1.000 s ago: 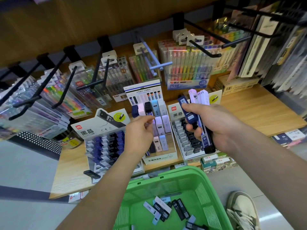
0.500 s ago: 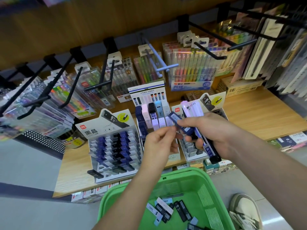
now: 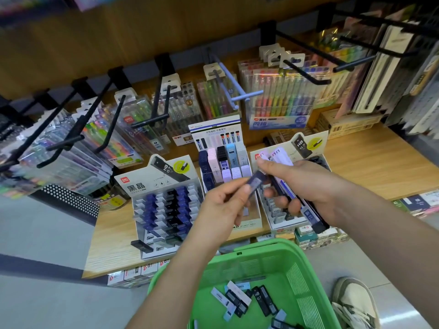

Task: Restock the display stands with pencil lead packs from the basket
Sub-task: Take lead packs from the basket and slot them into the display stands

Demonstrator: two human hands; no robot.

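One blue lead pack (image 3: 255, 182) pinched in your left hand (image 3: 223, 205), above wooden shelf's (image 3: 380, 167) front edge, before middle stand (image 3: 221, 136). Your right hand (image 3: 306, 186) clenches bundle (image 3: 308, 214) of more packs. Three display stands (image 3: 154, 184) on shelf. One green basket (image 3: 304, 281) below, loose packs (image 3: 263, 302) inside; grey floor (image 3: 47, 233).

A pale wooden shelf (image 3: 380, 162) runs beneath and beyond the left hand (image 3: 221, 205) and the right hand (image 3: 306, 186). Above both hands, a wooden wall panel (image 3: 142, 32) carries a dark rail of black hooks (image 3: 306, 76) hung with clear pen packs (image 3: 280, 100). Left of the left hand and lower, the floor (image 3: 42, 233) is smooth grey with one dark stripe (image 3: 35, 267). The light is even and soft.
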